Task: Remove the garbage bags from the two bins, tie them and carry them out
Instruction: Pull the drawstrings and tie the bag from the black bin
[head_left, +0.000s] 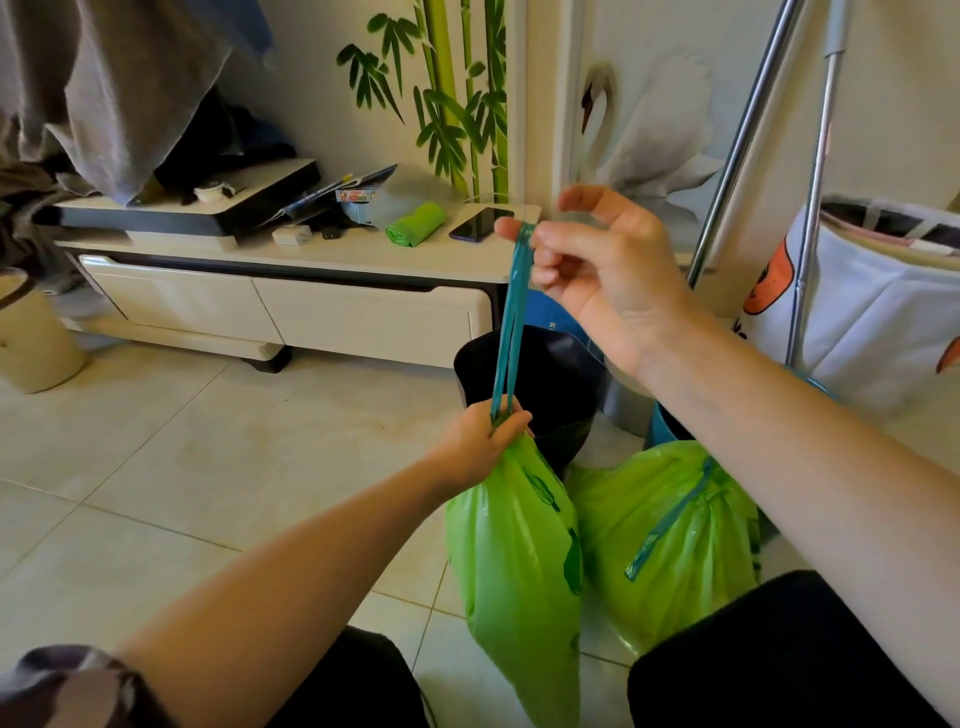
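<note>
Left hand (485, 434) clenched on green bag (519, 561) neck, right hand (597, 270) pinching teal drawstring (511, 322) at one o'clock above, string taut, near vertical.

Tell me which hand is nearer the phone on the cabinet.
Right. The right hand pinches the drawstring just beside the phone; the left hand grips the bag neck well below.

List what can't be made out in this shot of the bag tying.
- Black bin, head view: its inside, hidden by its rim and the right hand.
- Second green bag: its base, behind the knee.
- Held green bag: neck hidden inside the left hand; bottom cut off by the frame edge.
</note>
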